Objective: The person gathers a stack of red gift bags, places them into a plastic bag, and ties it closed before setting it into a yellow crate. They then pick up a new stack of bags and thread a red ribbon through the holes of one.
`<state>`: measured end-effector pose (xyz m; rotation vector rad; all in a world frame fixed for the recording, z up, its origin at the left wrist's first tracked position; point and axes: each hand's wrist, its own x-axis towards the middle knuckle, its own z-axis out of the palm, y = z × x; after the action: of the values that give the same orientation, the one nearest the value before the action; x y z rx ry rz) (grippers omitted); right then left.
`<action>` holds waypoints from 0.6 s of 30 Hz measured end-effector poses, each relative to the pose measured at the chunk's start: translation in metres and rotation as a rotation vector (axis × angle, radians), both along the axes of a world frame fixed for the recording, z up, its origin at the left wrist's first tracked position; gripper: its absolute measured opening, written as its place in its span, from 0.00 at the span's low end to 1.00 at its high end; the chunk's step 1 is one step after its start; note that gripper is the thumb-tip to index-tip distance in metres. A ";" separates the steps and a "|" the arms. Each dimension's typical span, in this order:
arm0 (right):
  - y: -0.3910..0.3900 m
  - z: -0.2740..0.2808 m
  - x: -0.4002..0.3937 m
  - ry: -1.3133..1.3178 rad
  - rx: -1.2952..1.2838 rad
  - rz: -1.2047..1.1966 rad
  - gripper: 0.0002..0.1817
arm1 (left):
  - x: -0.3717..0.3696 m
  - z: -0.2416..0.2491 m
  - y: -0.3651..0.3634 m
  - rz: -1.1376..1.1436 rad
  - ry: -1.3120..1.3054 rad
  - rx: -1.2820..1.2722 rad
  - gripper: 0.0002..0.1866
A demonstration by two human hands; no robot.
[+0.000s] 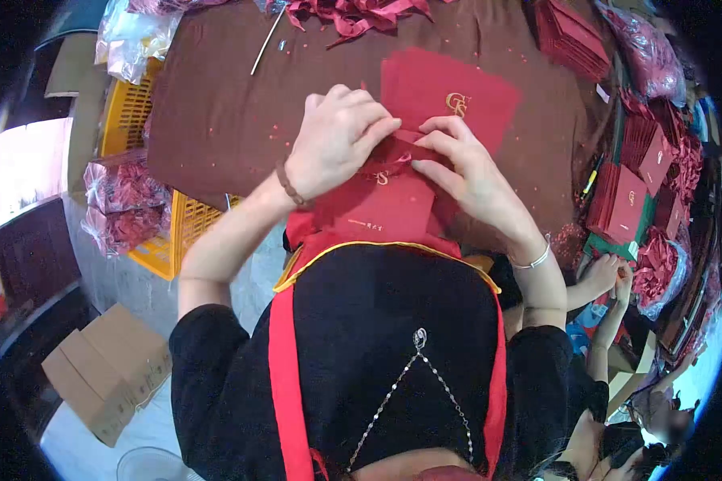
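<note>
A red card-like bag [369, 204] with a gold emblem and small gold print lies in front of me, close to my apron. Both hands are over its upper edge, where a red ribbon [405, 156] runs between them. My left hand [341, 136] is closed, thumb and index fingertip pressed together on what looks like the ribbon. My right hand [469, 172] pinches the ribbon with thumb and fingers. Just beyond my hands, more red bags [457, 92] lie overlapping, the top one showing a gold emblem. Part of the ribbon is hidden behind my fingers.
A brown cloth [208, 136] covers the table. Red ribbons [361, 16] and a thin stick [269, 40] lie at its far side. Stacked red bags [569, 40] stand right. Yellow crates [124, 108] are left. Another person's hands [614, 272] work at the right.
</note>
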<state>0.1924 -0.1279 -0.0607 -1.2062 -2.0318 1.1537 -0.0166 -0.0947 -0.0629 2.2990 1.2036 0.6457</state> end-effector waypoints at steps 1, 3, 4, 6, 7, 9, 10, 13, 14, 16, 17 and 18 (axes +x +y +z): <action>0.000 0.004 -0.002 -0.022 0.033 0.010 0.12 | -0.002 0.005 0.003 -0.049 0.076 0.051 0.09; -0.002 0.009 -0.007 -0.068 0.058 0.008 0.12 | -0.004 0.004 0.017 -0.197 0.134 -0.059 0.09; -0.002 0.010 -0.008 -0.069 0.061 0.012 0.12 | -0.006 0.007 0.026 -0.266 0.137 -0.167 0.09; -0.002 0.010 -0.011 -0.096 0.097 -0.019 0.13 | -0.005 0.021 0.042 -0.366 0.177 -0.364 0.11; -0.002 0.007 -0.012 -0.084 0.118 -0.037 0.14 | -0.003 0.022 0.048 -0.417 0.178 -0.432 0.12; -0.001 0.008 -0.013 -0.066 0.117 -0.045 0.14 | 0.003 0.025 0.058 -0.528 0.164 -0.570 0.13; -0.001 0.008 -0.013 -0.052 0.104 -0.053 0.14 | 0.008 0.030 0.062 -0.550 0.228 -0.704 0.13; 0.002 0.004 -0.010 -0.002 0.075 -0.023 0.14 | 0.012 0.025 0.071 -0.580 0.182 -0.955 0.12; 0.002 -0.001 -0.009 0.003 0.111 -0.017 0.15 | 0.013 0.019 0.071 -0.550 0.138 -1.034 0.10; 0.003 -0.002 -0.008 -0.005 0.114 -0.020 0.15 | 0.013 0.011 0.070 -0.534 0.038 -1.068 0.09; 0.002 -0.004 -0.008 -0.012 0.114 -0.022 0.15 | 0.013 0.006 0.068 -0.516 -0.062 -1.104 0.08; 0.002 -0.007 -0.008 -0.003 0.102 -0.035 0.15 | 0.014 0.000 0.067 -0.499 -0.098 -1.172 0.07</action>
<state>0.1842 -0.1264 -0.0676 -1.1892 -2.0379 1.0192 -0.0031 -0.0280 -0.0633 1.4070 0.6070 -0.1470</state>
